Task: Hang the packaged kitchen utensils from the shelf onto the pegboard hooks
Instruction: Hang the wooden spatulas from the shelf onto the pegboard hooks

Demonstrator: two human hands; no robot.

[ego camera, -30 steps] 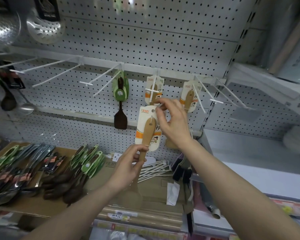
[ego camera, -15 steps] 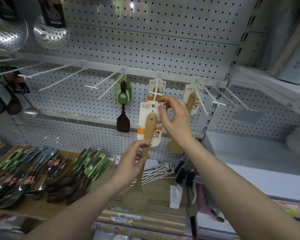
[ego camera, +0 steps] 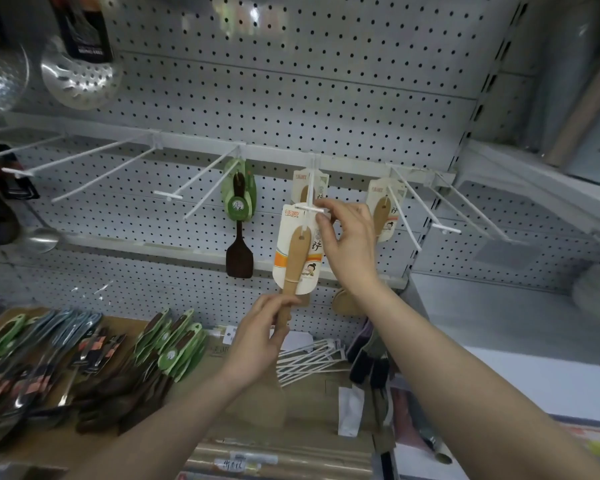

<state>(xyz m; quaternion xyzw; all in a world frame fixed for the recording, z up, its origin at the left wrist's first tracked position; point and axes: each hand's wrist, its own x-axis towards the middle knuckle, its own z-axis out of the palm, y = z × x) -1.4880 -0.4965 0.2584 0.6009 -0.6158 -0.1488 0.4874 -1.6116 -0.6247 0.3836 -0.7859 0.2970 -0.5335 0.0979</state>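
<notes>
I hold a packaged wooden spatula (ego camera: pixel 297 252) with a white and orange card up at the tip of a white pegboard hook (ego camera: pixel 310 188). My left hand (ego camera: pixel 262 336) grips its wooden handle from below. My right hand (ego camera: pixel 349 242) pinches the card's upper right edge beside the hook's crossbar tip. Behind it on the same hook hangs another carded wooden spatula (ego camera: pixel 305 187). A third one (ego camera: pixel 383 209) hangs on the hook to the right. A green-carded dark spatula (ego camera: pixel 239 216) hangs to the left.
Several packaged utensils (ego camera: pixel 84 362) lie on the brown shelf (ego camera: pixel 222 386) at lower left, green-carded ones (ego camera: pixel 174 344) among them. Loose white hooks (ego camera: pixel 309 358) lie behind my left hand. Bare hooks (ego camera: pixel 94 168) jut out at left and right. Metal strainers (ego camera: pixel 80 81) hang at top left.
Both hands have raised the spatula card toward the hook tip. The card's hole now sits at the hook's end, and the view has tilted slightly.
</notes>
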